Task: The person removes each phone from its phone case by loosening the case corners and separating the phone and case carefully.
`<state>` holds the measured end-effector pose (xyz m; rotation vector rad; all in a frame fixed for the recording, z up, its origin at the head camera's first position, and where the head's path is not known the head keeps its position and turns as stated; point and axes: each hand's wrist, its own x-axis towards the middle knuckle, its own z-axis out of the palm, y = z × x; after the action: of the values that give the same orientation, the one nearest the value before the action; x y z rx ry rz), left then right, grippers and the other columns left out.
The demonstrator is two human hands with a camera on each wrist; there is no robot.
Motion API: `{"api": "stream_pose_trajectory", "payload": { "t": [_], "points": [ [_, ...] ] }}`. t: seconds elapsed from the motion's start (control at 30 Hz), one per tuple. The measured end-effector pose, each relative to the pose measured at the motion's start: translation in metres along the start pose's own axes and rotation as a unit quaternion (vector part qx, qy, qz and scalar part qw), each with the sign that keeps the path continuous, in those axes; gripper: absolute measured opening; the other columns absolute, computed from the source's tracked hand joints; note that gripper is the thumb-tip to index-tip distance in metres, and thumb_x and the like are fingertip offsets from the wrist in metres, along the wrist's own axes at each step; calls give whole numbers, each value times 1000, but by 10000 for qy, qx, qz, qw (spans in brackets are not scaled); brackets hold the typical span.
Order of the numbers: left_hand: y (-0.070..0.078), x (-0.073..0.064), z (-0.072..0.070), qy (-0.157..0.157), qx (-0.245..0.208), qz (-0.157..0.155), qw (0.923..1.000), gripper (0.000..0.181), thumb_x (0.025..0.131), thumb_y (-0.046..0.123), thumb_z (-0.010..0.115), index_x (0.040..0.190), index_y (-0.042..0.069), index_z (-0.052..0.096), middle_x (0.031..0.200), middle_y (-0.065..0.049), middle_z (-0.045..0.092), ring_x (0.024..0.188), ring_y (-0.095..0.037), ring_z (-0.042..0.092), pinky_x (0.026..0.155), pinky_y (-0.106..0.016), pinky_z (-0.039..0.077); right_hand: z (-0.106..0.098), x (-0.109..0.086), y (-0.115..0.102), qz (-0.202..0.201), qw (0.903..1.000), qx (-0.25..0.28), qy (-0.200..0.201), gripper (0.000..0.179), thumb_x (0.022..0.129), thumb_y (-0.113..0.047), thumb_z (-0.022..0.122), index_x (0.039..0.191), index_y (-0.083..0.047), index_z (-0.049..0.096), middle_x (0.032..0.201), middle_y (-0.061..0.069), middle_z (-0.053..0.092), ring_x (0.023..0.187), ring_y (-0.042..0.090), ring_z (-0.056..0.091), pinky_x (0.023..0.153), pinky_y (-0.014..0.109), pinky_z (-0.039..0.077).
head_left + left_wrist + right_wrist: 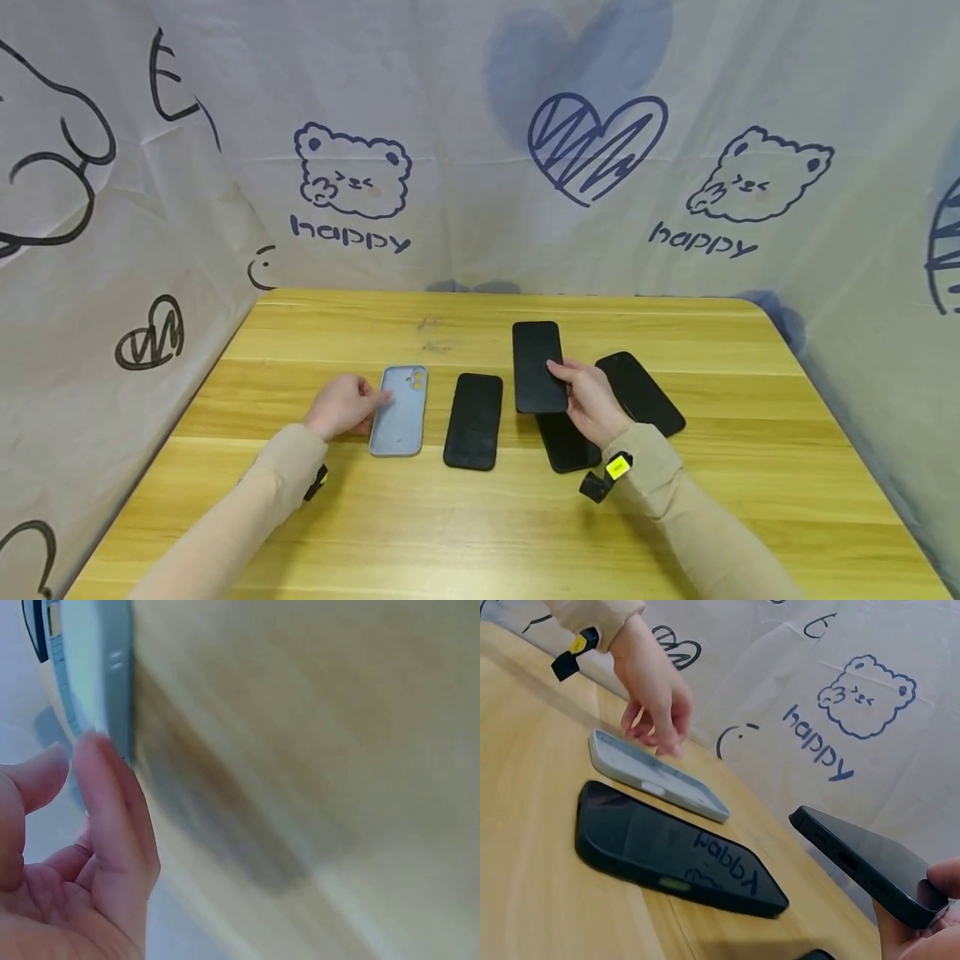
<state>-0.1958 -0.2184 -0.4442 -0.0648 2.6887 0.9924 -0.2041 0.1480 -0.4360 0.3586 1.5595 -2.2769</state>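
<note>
A light blue phone case (398, 417) lies on the table with its hollow inside facing up and its camera cutout at the far right corner. My left hand (345, 407) is at its left edge; an index fingertip meets or nearly meets the rim, and the thumb stands apart from it in the left wrist view. Above the table my right hand (596, 404) grips a black phone (538, 367) by its right side, thumb on the dark screen. Between the hands lies another black phone (675, 847), face up, its glossy screen reflecting the backdrop.
Below the raised phone, a further black phone (568, 446) lies partly hidden. Another black phone (645, 392) lies slanted to the right, partly behind the right hand. The wooden table (420, 533) ends at a white printed cloth (465, 200) at the back.
</note>
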Motion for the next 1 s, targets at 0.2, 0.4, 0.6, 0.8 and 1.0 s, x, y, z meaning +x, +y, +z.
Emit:
{"api": "stream_pose_trajectory", "payload": {
  "t": [0.2,0.4,0.6,0.8,1.0],
  "points": [
    [16,2,-3,394,739,633,9945,31,101,33,60,86,6,63,66,-1,54,58,-14,46,54,-27,36,-13,4,-10,-22,9999,-56,161,68,106,-16,51,162,-6,13,142,7,52,91,-1,65,82,12,54],
    [34,2,3,600,1104,948,9875,21,101,25,60,95,6,66,81,-5,65,64,-16,53,56,-26,41,-23,10,-20,-74,9990,-260,343,63,105,-19,54,159,-4,25,89,-9,62,65,0,58,59,11,46],
    [45,0,12,799,1319,1396,9781,15,100,20,61,92,9,67,84,-5,71,58,-12,55,52,-25,44,-31,23,-34,-55,9972,-530,532,69,106,-21,54,162,-9,15,126,-2,60,60,1,43,53,15,33],
    [48,-2,16,1047,1552,2058,9605,13,98,15,63,86,11,68,79,-2,71,60,-9,57,54,-25,46,-36,41,-47,-122,9953,-605,744,62,106,-18,51,160,-5,24,149,7,43,76,0,49,65,12,40],
    [47,-3,21,1080,1890,2394,9462,11,95,14,67,84,13,67,80,0,71,69,-10,62,61,-27,52,-38,60,-52,-219,9893,-956,1079,58,106,-18,50,158,-4,29,160,13,34,83,3,47,72,15,39]
  ]
}}
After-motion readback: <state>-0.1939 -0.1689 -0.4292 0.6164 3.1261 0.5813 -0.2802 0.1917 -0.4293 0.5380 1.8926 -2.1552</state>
